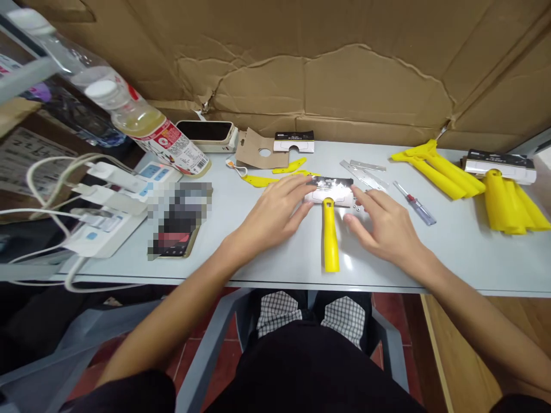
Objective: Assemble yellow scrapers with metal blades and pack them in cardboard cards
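Lining the table's (275, 268) far side, cardboard (374, 86) rises behind everything. The left hand (279, 206) has its fingertips at the left edge of a card (333, 195); whether they pinch it I cannot tell. The right hand (383, 226) is at the other edge, thumb and forefinger parted wide. Toward the right lie yellow handles (451, 178), uncarded, and carded handles (510, 203), which look finished. Between the hands, one handle (330, 241) meets the card, so its carding seems well along. Loose yellow strips (289, 166), a screwdriver (415, 203) and blades (365, 175) lie beyond, apparently left over. Fingers cover the card's ends, glare washes out its print, whatever lies beneath is hidden, and the bits (357, 209) beside it are too tiny to identify.
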### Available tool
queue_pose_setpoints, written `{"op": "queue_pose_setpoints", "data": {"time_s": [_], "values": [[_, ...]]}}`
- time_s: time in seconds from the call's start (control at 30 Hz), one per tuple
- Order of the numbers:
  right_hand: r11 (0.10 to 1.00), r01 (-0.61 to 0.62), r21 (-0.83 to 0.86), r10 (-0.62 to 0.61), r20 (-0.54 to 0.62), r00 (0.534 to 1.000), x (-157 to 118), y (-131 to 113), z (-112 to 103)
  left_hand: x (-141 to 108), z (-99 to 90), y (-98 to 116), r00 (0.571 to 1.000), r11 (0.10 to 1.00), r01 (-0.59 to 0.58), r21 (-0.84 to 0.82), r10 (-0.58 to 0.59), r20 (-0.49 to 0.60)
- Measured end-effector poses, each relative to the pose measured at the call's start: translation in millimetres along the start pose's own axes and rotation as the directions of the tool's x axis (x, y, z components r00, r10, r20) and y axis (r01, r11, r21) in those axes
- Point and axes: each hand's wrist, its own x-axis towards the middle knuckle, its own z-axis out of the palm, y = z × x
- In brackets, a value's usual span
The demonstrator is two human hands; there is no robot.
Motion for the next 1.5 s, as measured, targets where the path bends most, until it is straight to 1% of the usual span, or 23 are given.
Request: {"op": "queue_pose_setpoints", "data": {"time_s": [0.07,0.1,0.17,0.2,0.27,0.37,0.57,0.77,0.87,1.0,1.5], "values": [[1.0,0.018,-0.023,-0.019,-0.042,0.999,-21.4,9.0,-2.6,-26.5,-1.8,5.7,0.998,0.998,0.067,0.021,-0.067,0.004],[0.999,-0.01,-0.036,0.009,-0.034,0.999,-32.9,12.8,-1.6,-38.9,0.3,7.8,0.994,0.993,0.106,0.044,-0.107,0.015],[0.991,-0.106,-0.077,0.109,0.041,0.993,-52.8,18.0,3.9,-58.1,8.7,10.6,0.974,0.969,0.213,0.127,-0.221,0.052],[0.983,-0.153,-0.102,0.162,0.089,0.983,-60.0,19.1,7.5,-64.1,13.9,11.8,0.96,0.955,0.247,0.163,-0.264,0.091],[0.969,-0.203,-0.141,0.224,0.157,0.962,-67.5,18.9,14.1,-69.9,23.2,14.3,0.946,0.945,0.253,0.207,-0.287,0.153],[0.96,-0.217,-0.175,0.25,0.194,0.949,-67.0,16.6,18.8,-69.1,29.8,17.3,0.94,0.936,0.263,0.233,-0.303,0.155],[0.949,-0.224,-0.22,0.272,0.218,0.937,-61.3,14.4,17.6,-58.7,29.9,16.1,0.939,0.929,0.296,0.22,-0.325,0.112],[0.941,-0.242,-0.236,0.304,0.278,0.911,-49.8,10.2,17.7,-51.4,32.5,15.5,0.937,0.942,0.258,0.214,-0.298,0.183],[0.942,-0.239,-0.235,0.301,0.275,0.913,-47.3,10.6,19.8,-53.0,33.2,15.7,0.936,0.94,0.256,0.226,-0.299,0.184],[0.946,-0.235,-0.223,0.29,0.257,0.922,-49.3,12.3,22.2,-55.2,33.8,15.7,0.936,0.936,0.276,0.219,-0.313,0.16],[0.943,-0.24,-0.232,0.299,0.268,0.916,-49.4,14.3,23.1,-53.9,33.6,17.4,0.93,0.929,0.29,0.231,-0.33,0.159]]}}
